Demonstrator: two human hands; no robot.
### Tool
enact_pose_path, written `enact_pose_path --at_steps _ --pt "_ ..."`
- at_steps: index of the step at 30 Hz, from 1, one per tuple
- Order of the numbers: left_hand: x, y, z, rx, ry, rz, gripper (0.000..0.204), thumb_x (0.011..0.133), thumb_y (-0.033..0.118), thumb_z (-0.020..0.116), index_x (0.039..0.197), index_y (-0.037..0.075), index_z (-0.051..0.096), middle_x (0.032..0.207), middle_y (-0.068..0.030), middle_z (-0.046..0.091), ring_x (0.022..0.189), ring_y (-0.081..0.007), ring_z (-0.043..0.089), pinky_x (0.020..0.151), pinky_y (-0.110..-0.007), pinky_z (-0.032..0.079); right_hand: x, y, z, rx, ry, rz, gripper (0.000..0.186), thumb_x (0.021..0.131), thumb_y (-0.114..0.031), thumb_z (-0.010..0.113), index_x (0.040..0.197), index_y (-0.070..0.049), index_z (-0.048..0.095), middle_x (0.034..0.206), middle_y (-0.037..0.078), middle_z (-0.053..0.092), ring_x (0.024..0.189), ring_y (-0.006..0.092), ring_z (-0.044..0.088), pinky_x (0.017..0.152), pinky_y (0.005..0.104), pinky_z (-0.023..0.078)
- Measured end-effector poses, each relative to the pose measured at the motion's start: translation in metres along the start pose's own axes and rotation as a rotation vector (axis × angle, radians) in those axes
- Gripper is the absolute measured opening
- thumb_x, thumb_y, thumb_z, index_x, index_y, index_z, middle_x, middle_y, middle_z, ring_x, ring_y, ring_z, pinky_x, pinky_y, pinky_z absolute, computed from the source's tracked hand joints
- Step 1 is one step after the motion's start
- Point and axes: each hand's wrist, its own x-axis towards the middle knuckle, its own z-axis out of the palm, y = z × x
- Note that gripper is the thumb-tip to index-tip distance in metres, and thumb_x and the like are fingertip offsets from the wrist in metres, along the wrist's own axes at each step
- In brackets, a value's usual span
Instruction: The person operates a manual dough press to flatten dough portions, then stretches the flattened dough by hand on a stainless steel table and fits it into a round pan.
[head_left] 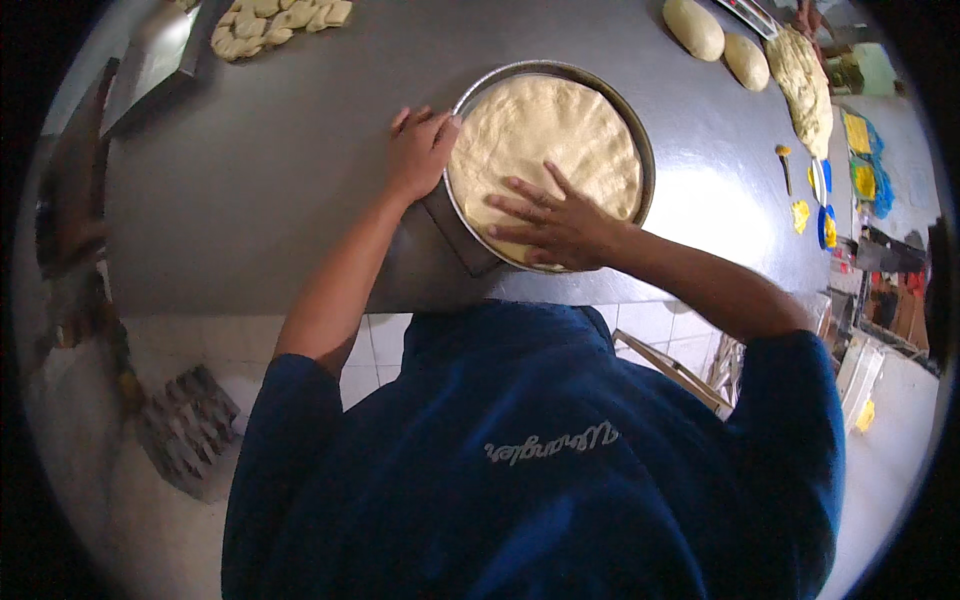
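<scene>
A round metal baking pan (650, 165) sits on the grey metal table near its front edge. Pale yellow dough (550, 120) fills it almost to the rim, its surface dimpled and uneven. My left hand (420, 150) is at the pan's left rim, fingers bent and thumb side against the metal. Spread flat on the lower part of the dough is my right hand (555, 222), with the fingers apart and pointing left. It covers some of the dough and the near rim. A dark flat square-cornered thing (455, 235) shows partly under the pan.
Cut dough pieces (275, 25) lie at the far left, near a metal tray (160, 60). Two dough balls (693, 28) and a long dough mass (803, 85) sit at the far right. A brush (785, 168) and a yellow smear (800, 216) are at the right edge.
</scene>
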Motion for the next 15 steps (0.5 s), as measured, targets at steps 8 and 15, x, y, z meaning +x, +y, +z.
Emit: enact_pose_path --at_steps 8,15 --pt "0.028 0.006 -0.020 -0.014 -0.196 -0.051 0.056 0.110 0.047 0.039 0.132 0.006 0.070 0.140 -0.0187 0.065 0.148 -0.0386 0.042 0.129 -0.049 0.010 0.034 0.003 -0.046 0.131 0.005 0.191 0.066 0.104 -0.056 0.043 0.163 -0.027 0.036 0.175 0.014 0.006 0.159 0.0503 0.003 0.119 0.0776 0.016" --pt "0.012 -0.040 0.001 0.199 -0.244 0.067 0.056 0.111 0.047 0.034 0.130 0.010 0.071 0.128 -0.0169 0.071 0.147 -0.0438 0.041 0.129 -0.054 0.005 0.083 0.049 -0.071 0.389 -0.274 0.256 0.078 0.101 -0.075 0.032 0.166 -0.033 0.026 0.175 0.017 0.009 0.154 0.0605 0.008 0.115 0.0814 0.021"
